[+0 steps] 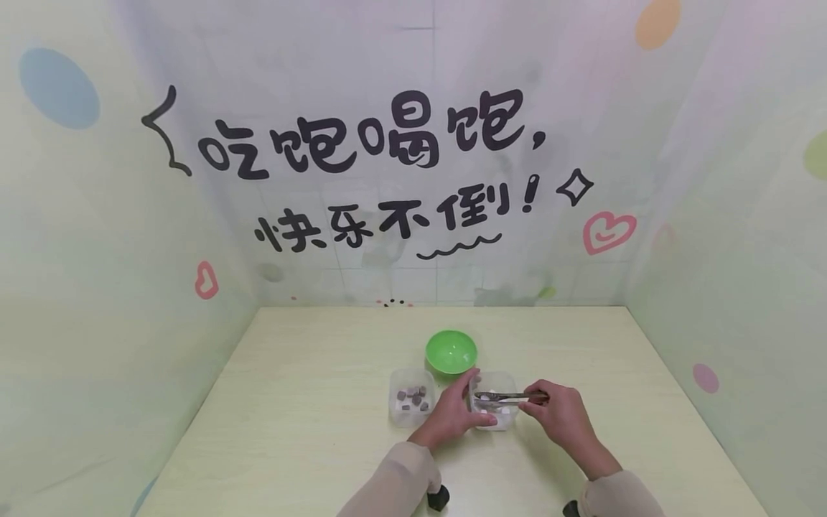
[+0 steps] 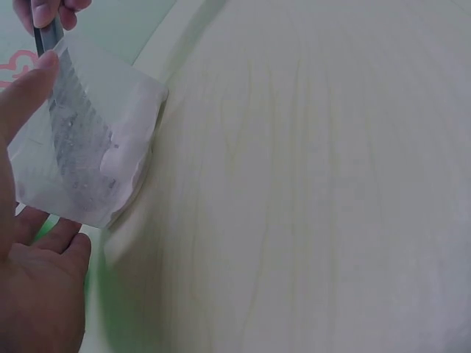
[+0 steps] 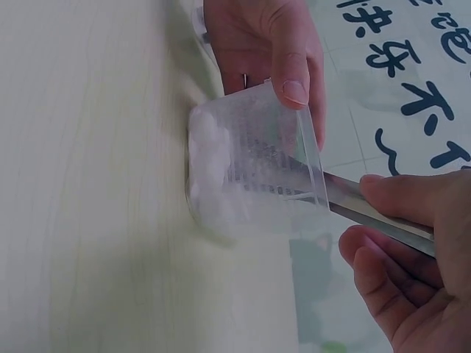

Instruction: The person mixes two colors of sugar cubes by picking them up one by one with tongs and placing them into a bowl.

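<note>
My left hand (image 1: 449, 416) grips the left side of a clear plastic tub (image 3: 250, 206), its thumb along the near wall and its fingers at the far side. Inside the tub lie several small white pieces (image 1: 506, 411). From the right, my right hand (image 1: 561, 415) pinches metal tongs (image 1: 517, 396) between thumb and fingers. The tongs reach over the rim, and their ends are inside the tub, blurred by its cloudy wall in both wrist views. In the right wrist view the tub stands on the table beside the left thumb (image 3: 291, 70).
Just left of the left hand stands a second clear tub (image 1: 395, 402) with several greyish-brown cubes (image 1: 416, 395). A green bowl (image 1: 451, 352) sits behind the two tubs. The pale wooden table (image 1: 291, 431) ends at a printed backdrop (image 1: 388, 280) with side walls.
</note>
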Available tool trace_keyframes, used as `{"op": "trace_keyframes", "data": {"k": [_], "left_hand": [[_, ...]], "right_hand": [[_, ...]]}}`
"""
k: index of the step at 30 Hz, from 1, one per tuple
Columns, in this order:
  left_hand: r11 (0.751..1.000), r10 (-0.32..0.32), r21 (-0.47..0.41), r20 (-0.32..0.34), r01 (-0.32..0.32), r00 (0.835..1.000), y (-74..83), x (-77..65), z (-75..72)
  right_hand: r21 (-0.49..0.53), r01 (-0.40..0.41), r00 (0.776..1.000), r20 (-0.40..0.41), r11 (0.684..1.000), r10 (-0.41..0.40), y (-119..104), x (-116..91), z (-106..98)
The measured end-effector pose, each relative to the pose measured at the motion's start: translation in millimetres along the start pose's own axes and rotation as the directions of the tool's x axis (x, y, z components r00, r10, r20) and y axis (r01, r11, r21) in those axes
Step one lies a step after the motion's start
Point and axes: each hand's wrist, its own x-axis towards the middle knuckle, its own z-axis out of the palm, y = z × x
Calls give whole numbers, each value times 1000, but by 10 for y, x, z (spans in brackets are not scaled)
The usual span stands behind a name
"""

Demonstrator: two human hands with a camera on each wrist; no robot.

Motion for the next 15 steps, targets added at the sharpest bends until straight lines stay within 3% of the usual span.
{"op": "trace_keyframes", "data": {"k": [8, 15], "left_hand": [[1000, 7, -21, -10, -7, 1000, -19, 8, 22], [999, 12, -40, -15, -13, 1000, -50, 8, 36]], "right_hand": [[17, 6, 999, -48, 1000, -5, 18, -9, -57], [34, 60, 991, -121, 998, -56, 30, -17, -114]]}}
